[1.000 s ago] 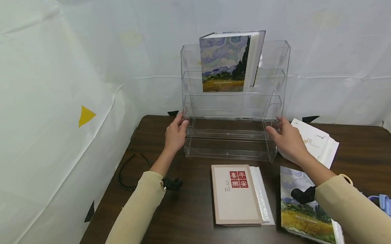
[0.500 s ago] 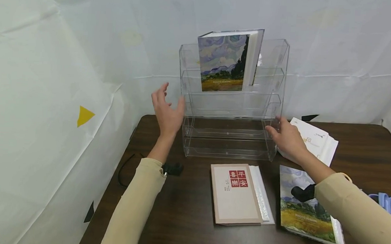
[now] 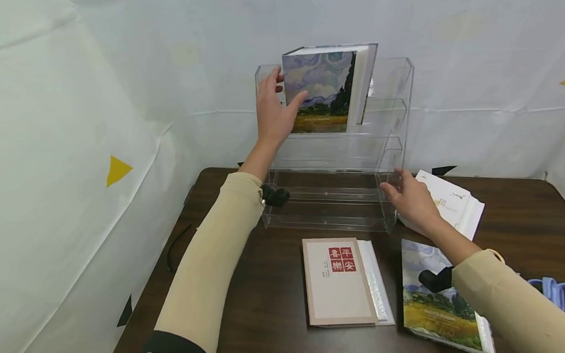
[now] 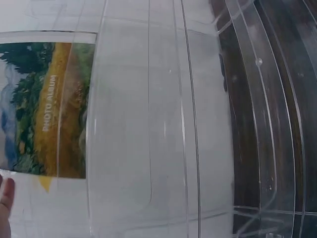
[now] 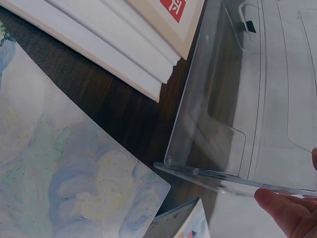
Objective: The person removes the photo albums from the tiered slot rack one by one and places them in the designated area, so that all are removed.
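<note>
A tiered clear acrylic rack (image 3: 328, 220) stands at the back of the dark table. In its upper tier a thick photo album (image 3: 316, 87) with a painted landscape cover leans upright. My left hand (image 3: 273, 112) is at the album's left edge, thumb across the front cover and fingers beside the edge. In the left wrist view the album (image 4: 49, 109) shows its lettering, with a fingertip at its edge. Low on the rack's right side, my right hand (image 3: 413, 202) grips the side panel. The right wrist view has the thumb against the rack's (image 5: 223, 129) panel edge.
On the table (image 3: 261, 303) before the rack lies a beige album (image 3: 339, 286) with red characters. Right of it is a second landscape album (image 3: 443, 313), partly under the right forearm. White albums (image 3: 449, 201) lie behind the right hand. Blue-handled scissors (image 3: 552, 291) are at far right.
My left hand has let go of the rack's lower left side and risen up and right to the upright album. My right hand stays at the rack's right side.
</note>
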`<state>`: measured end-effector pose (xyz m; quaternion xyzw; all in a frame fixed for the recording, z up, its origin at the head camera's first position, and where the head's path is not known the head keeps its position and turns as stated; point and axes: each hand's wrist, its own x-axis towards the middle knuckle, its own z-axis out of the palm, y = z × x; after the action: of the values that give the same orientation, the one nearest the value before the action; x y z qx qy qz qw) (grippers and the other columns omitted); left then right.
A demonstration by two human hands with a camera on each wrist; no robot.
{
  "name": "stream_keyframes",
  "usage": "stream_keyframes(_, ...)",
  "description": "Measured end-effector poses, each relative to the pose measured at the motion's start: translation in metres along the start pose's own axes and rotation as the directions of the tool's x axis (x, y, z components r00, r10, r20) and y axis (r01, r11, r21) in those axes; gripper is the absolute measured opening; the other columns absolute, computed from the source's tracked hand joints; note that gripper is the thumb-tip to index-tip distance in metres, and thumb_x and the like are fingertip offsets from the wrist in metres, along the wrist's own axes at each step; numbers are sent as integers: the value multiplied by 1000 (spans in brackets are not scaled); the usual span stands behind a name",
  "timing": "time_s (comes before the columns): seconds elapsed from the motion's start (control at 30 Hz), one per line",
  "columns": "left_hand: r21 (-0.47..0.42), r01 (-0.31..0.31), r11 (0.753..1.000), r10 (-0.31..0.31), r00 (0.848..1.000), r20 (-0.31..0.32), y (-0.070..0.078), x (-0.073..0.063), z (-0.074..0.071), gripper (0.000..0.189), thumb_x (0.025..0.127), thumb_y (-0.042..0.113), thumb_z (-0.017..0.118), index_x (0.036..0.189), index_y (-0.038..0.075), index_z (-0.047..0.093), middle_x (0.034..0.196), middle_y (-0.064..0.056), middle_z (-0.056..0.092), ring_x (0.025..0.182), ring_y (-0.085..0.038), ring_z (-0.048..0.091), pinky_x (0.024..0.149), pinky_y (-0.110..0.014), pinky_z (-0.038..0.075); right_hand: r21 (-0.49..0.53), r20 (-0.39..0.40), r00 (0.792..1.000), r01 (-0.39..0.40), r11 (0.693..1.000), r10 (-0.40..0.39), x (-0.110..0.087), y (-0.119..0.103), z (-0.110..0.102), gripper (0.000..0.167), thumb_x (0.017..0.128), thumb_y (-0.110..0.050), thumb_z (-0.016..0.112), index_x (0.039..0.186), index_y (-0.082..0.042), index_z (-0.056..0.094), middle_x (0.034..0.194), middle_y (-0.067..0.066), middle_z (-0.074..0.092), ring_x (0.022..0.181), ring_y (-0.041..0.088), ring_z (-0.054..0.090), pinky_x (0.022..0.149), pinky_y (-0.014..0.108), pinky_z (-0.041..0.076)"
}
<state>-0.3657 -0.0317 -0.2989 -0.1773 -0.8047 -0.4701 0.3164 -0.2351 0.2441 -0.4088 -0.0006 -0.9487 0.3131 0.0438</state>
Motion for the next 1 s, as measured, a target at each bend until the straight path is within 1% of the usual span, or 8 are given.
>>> stream_keyframes(0.13,-66,16,998,-17,1000,-24,5,6,11,56,92,23,71,139,4,48,126,-10,54,109,-21,53,83,-26,45,-1,-6,1000,-11,1000,11,0,-1,0,66,103,-30,52,146,14,28,127,41,50,112,52,55,86,60,47)
stream_keyframes(0.43,-259,90,962,-94,996,-3,14,8,19,45,92,11,70,130,6,45,119,-10,64,106,-19,61,85,-26,48,-9,-12,1000,-2,1000,2,3,2,2,67,103,-32,52,146,13,28,125,40,51,111,52,56,85,59,48)
stream_keyframes(0.53,-292,56,955,-59,998,-3,14,8,18,42,91,8,70,126,4,47,117,-11,66,102,-19,62,83,-26,48,-10,-18,1000,-3,1000,2,3,3,2,67,103,-32,52,146,13,29,126,40,51,111,52,56,85,59,48)
stream_keyframes(0.63,-342,-24,940,16,1000,-25,17,7,16,39,90,4,70,123,2,49,115,-13,66,100,-18,63,81,-25,48,-8,-16,1000,-7,1000,6,3,2,3,67,103,-32,52,146,13,28,127,40,51,112,52,55,86,59,48)
stream_keyframes(0.73,-440,-109,891,81,993,-81,27,3,9,38,89,1,70,121,-2,49,112,-15,64,100,-17,63,81,-26,49,-9,-12,1000,-13,1000,13,2,2,1,66,103,-32,52,146,13,29,127,40,51,112,52,55,86,59,48)
stream_keyframes(0.83,-555,-206,806,146,978,-152,46,-9,-7,37,89,-8,67,119,-7,46,112,-18,59,102,-21,61,83,-34,51,-13,-11,1000,-12,1000,12,1,1,-1,66,103,-31,52,145,13,29,127,40,51,112,52,55,86,59,48)
stream_keyframes(0.9,-592,-276,757,202,961,-189,57,-21,-22,36,89,-12,63,118,-9,43,113,-18,55,104,-23,59,84,-38,50,-15,-12,1000,-10,1000,10,0,0,-2,65,103,-31,53,145,13,29,127,40,50,111,52,55,86,60,47)
stream_keyframes(1.0,-618,-367,696,309,929,-204,59,-44,-47,36,89,-16,59,119,-9,40,118,-17,53,108,-29,57,86,-44,50,-19,-4,1000,-11,1000,11,0,0,-2,66,103,-31,52,146,13,28,127,40,50,111,52,55,86,60,47)
